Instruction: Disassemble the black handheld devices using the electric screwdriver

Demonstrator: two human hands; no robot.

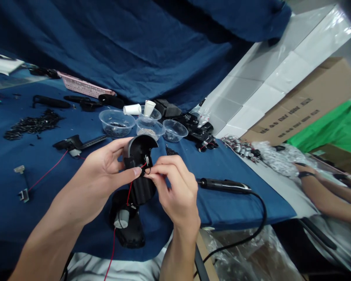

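My left hand (111, 168) is wrapped round a black plastic housing (142, 191), curved and open at the top, its thumb pressed on the near edge. The fingertips of my right hand (174, 179) pinch at that same edge, by a thin dark wire and a small pale connector (147, 160) inside the housing. Exactly what the pinch holds is too small to tell. A red wire (129, 194) runs down from the housing. Below it, near the table edge, lies a black part with a grey motor (121, 219) and more red wire.
Clear plastic bowls (117, 130) of small parts and white paper cups (149, 108) stand behind my hands. A black corded electric screwdriver (225, 185) lies to the right. A pile of black pieces (36, 124) and a pink basket (84, 86) are left. Another person's arm (318, 183) shows at far right.
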